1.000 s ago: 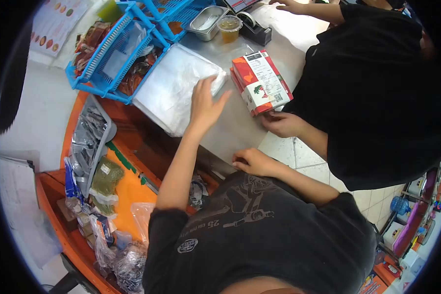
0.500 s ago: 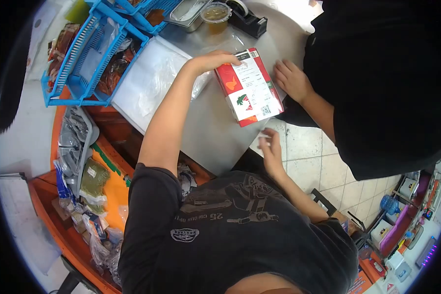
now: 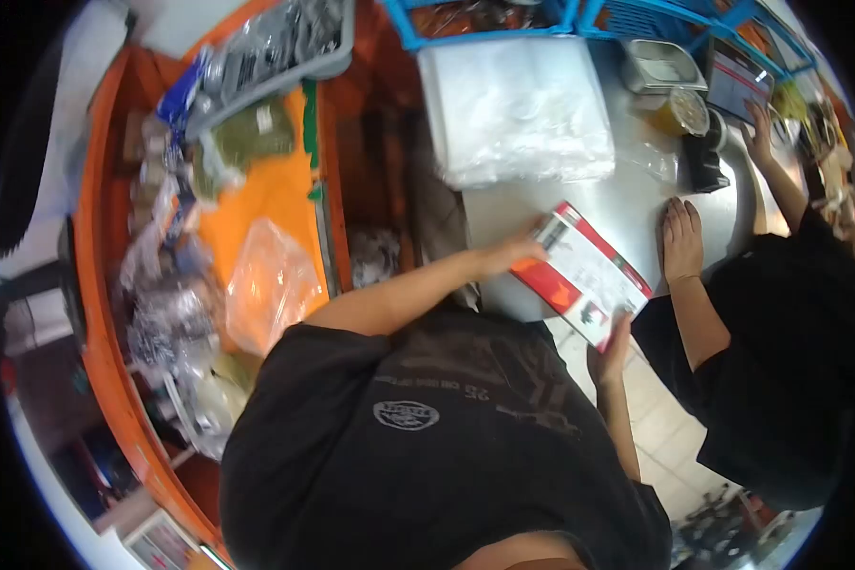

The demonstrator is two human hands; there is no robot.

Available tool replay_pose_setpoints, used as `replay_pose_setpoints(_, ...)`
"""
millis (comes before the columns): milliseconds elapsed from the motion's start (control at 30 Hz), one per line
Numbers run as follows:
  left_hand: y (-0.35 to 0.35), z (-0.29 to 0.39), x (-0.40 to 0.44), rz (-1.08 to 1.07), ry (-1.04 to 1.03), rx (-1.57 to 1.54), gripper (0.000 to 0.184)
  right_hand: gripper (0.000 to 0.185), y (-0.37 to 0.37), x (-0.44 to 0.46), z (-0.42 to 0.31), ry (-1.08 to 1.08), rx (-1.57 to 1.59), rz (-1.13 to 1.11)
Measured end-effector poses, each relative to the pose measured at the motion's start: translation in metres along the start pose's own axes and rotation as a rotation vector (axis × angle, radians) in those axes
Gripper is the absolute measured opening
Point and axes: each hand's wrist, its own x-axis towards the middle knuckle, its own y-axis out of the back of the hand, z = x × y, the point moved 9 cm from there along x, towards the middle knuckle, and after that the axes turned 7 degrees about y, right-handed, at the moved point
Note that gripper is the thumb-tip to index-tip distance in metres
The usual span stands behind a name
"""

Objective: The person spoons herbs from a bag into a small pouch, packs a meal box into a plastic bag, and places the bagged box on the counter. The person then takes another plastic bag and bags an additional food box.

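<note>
A red and white cardboard box [image 3: 594,275] with a printed white paper on its top is held in front of my chest, at the near edge of the metal counter. My left hand [image 3: 511,255] grips its left side, fingers lying over the top edge. At the near right corner, my right hand [image 3: 612,353] holds the box, with part of that hand hidden beneath it. Just beyond the box, another person's hand [image 3: 682,242] rests flat on the counter, apart from it.
A stack of clear plastic bags [image 3: 518,114] lies on the counter [image 3: 499,214]. Behind are blue baskets [image 3: 484,28], a metal container [image 3: 663,65], a lidded tub [image 3: 684,112] and a black tape dispenser [image 3: 705,163]. The co-worker's other hand [image 3: 758,131] is near a tablet [image 3: 739,84]. Orange shelving [image 3: 104,275] stands left.
My view has swung left. My right hand, earlier apart from the box, now holds its near corner. The box has come nearer my body and turned. The co-worker's second hand has come into view.
</note>
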Motion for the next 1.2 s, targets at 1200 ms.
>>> replay_pose_setpoints(1200,0.202,-0.185,-0.537,1.901,-0.168,-0.227,0.046,0.042,-0.564,-0.003,0.211,0.353,-1.104,-1.185)
